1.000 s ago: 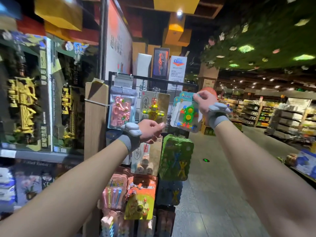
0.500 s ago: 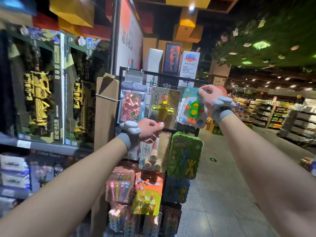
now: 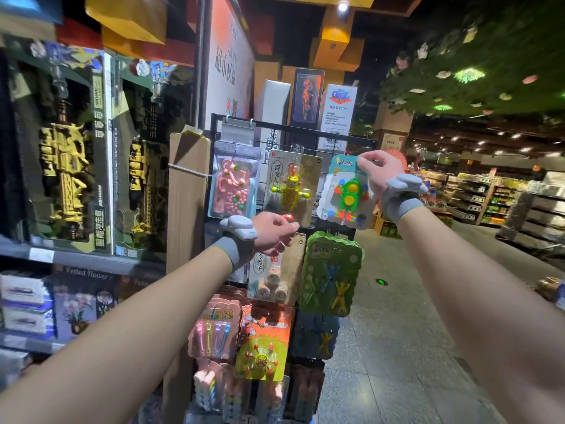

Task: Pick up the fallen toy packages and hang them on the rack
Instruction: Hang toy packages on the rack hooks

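Note:
A black wire rack [image 3: 308,133] stands in front of me, hung with several toy packages. My right hand [image 3: 382,172] pinches the top corner of a blister pack with a green toy [image 3: 345,191], held up at the rack's top right. My left hand [image 3: 275,232] is curled below a gold card with a yellow robot figure [image 3: 292,188]; its fingers look closed, and I cannot tell whether it touches that card. A pink toy bag [image 3: 232,188] hangs at the top left.
Shelves of boxed yellow model kits [image 3: 67,166] fill the left side. A wooden board [image 3: 186,203] stands beside the rack. Lower hooks carry a green card [image 3: 331,270], an orange card [image 3: 264,341] and pink packs. The tiled aisle [image 3: 397,347] runs off to the right.
The view has shifted nearer to the rack. My right hand has kept hold of the green toy pack at the rack's top right. My left hand has stayed curled below the yellow robot card.

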